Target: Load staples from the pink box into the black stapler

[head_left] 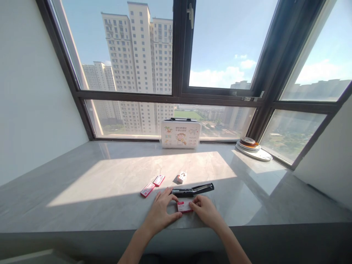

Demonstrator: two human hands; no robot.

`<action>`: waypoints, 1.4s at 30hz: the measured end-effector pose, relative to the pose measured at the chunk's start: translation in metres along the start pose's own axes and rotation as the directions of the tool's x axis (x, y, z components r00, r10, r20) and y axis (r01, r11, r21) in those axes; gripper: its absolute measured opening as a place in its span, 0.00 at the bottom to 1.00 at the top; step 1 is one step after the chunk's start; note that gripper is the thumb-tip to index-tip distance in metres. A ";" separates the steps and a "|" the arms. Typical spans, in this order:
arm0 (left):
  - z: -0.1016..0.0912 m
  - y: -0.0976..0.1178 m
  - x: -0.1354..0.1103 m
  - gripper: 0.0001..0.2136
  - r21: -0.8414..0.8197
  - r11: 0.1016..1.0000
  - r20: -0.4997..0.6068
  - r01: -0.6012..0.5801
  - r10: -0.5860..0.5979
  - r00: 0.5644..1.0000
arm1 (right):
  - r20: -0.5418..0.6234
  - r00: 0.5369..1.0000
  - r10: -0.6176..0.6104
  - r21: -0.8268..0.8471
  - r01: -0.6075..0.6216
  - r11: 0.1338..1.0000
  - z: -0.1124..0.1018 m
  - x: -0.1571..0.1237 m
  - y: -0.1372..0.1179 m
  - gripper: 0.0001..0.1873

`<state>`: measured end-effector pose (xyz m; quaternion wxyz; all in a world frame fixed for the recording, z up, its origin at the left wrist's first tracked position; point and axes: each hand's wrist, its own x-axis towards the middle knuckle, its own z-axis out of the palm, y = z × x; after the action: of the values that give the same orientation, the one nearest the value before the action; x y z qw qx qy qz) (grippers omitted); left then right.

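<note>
A small red and white staple box lies on the grey stone sill close to its front edge. My left hand and my right hand both pinch it, one from each side. Just behind the box a black stapler lies swung open. Two more red and white staple boxes rest to the left, and a smaller box stands behind the stapler.
A white printed case with a handle stands against the window at the back. A stack of round plates sits at the back right. White walls close the sill on both sides.
</note>
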<state>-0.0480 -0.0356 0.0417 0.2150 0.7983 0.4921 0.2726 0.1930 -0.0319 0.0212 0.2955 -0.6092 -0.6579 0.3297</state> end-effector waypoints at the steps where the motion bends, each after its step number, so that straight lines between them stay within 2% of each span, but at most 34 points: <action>1: 0.000 0.000 0.000 0.18 0.003 1.000 0.004 0.003 -0.003 1.000 | 0.000 1.000 0.007 0.006 -0.007 1.000 0.001 0.000 0.000 0.14; 5: 0.002 0.000 0.003 0.17 0.015 1.000 0.000 0.008 -0.008 1.000 | -0.029 0.998 0.047 0.025 -0.046 0.999 0.006 0.000 -0.007 0.15; 9: 0.000 -0.002 0.005 0.17 0.018 1.000 0.009 -0.004 0.003 1.000 | 0.006 0.996 0.090 0.093 -0.090 0.992 0.008 0.003 -0.008 0.16; 14: -0.002 -0.007 0.005 0.16 0.005 1.000 0.018 -0.021 0.021 1.000 | 0.061 0.988 0.144 0.160 -0.152 0.975 0.000 0.005 0.004 0.17; 17: -0.003 -0.009 0.004 0.15 -0.006 0.999 0.014 -0.038 0.038 0.999 | 0.033 0.986 0.162 0.126 -0.165 0.978 -0.009 0.000 0.010 0.15; 19: -0.004 -0.010 0.003 0.15 -0.012 0.999 0.011 -0.049 0.049 0.999 | -0.036 0.992 0.118 0.042 -0.116 0.992 -0.014 -0.005 0.008 0.14; 22: -0.003 -0.009 0.002 0.16 -0.020 0.999 0.012 -0.049 0.049 0.999 | -0.129 0.992 -0.016 -0.053 0.009 0.999 -0.014 -0.010 -0.008 0.13; 26: 0.000 -0.009 0.001 0.17 -0.058 0.998 0.002 -0.025 0.025 1.000 | -0.117 0.986 -0.118 -0.070 0.110 0.991 0.002 -0.003 -0.040 0.14; 28: 0.001 -0.010 0.001 0.16 -0.067 0.998 -0.003 -0.012 0.012 1.000 | -0.096 0.988 -0.124 -0.047 0.120 0.992 0.013 0.005 -0.049 0.13; 31: 0.001 -0.010 0.002 0.17 -0.060 0.998 0.004 0.001 -0.001 1.000 | -0.085 0.994 -0.072 0.073 0.078 0.994 0.028 0.016 -0.052 0.13; 33: 0.001 -0.009 0.003 0.17 -0.054 0.999 0.007 0.003 -0.003 1.000 | -0.100 0.994 -0.041 0.141 0.055 0.989 0.036 0.023 -0.051 0.13; 35: 0.000 -0.007 0.003 0.17 -0.059 0.998 0.001 -0.009 0.009 1.000 | -0.136 0.989 -0.065 0.146 0.084 0.986 0.041 0.027 -0.052 0.12; 39: -0.003 -0.002 0.004 0.15 -0.103 0.992 -0.031 -0.065 0.062 0.998 | -0.167 0.971 -0.171 0.058 0.183 0.981 0.037 0.029 -0.064 0.10; 42: -0.003 -0.004 0.003 0.14 -0.108 0.992 -0.039 -0.060 0.056 0.998 | -0.097 0.958 -0.271 -0.045 0.268 0.962 0.020 0.021 -0.072 0.07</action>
<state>-0.0513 -0.0307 0.0424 0.2415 0.7943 0.4568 0.3196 0.1315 -0.0158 0.0658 0.3612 -0.5346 -0.7238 0.2444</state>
